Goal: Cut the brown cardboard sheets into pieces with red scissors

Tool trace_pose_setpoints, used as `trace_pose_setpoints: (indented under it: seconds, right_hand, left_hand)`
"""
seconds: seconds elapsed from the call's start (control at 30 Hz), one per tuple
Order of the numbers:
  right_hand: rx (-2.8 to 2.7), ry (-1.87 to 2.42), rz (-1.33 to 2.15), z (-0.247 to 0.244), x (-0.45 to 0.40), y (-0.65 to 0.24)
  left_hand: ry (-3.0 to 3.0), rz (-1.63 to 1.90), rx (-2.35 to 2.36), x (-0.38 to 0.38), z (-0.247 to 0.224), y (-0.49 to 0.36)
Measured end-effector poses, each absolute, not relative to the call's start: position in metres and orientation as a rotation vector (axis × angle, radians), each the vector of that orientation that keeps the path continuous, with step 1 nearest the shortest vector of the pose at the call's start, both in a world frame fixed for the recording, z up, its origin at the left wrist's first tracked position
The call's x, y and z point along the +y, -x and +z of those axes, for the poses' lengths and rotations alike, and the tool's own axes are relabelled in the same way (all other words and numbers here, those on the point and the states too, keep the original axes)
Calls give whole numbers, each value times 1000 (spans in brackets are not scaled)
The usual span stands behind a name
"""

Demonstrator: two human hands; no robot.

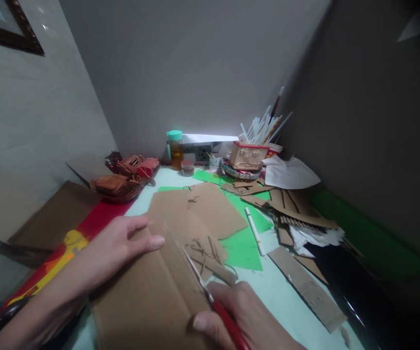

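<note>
A large folded piece of brown cardboard [140, 296] is tilted up at the bottom centre of the head view. My left hand [126, 243] grips its upper left part, the thumb lying on top and the other fingers partly hidden behind. At the right edge of the cardboard, my right hand [232, 311] is closed on red-handled scissors [228, 323]. Their metal blades point up and to the left along that edge. Beyond the hands, flat cardboard pieces [213, 209] and thin brown scraps lie on green paper [244, 250].
A white marker [254, 231] lies right of the cardboard pieces. Farther right are a cardboard strip [308, 289] and piled scraps. At the back stand a bottle with a teal lid [175, 150] and a box of white sticks [248, 154]. A basket [117, 187] sits back left.
</note>
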State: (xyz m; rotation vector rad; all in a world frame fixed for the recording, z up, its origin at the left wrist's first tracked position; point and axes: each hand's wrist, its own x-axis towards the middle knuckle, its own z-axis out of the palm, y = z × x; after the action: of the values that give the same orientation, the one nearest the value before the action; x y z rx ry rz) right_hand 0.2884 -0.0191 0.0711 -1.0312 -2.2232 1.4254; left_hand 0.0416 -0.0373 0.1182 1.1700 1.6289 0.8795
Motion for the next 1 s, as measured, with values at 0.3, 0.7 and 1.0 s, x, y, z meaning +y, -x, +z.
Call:
trace_pose_setpoints:
  seconds: [0.3,0.7,1.0]
  right_hand:
    - [-1782,803,1905,70,-8,-299]
    - [-1472,817,2024,71,-3,-302]
    - [-1846,1038,1799,97,-17,-306]
  left_hand:
    - [-976,977,1502,-40,124,-37]
    - [-1069,1154,1639,-26,109,-22]
    - [-1353,1274,1946,-24,107,-36]
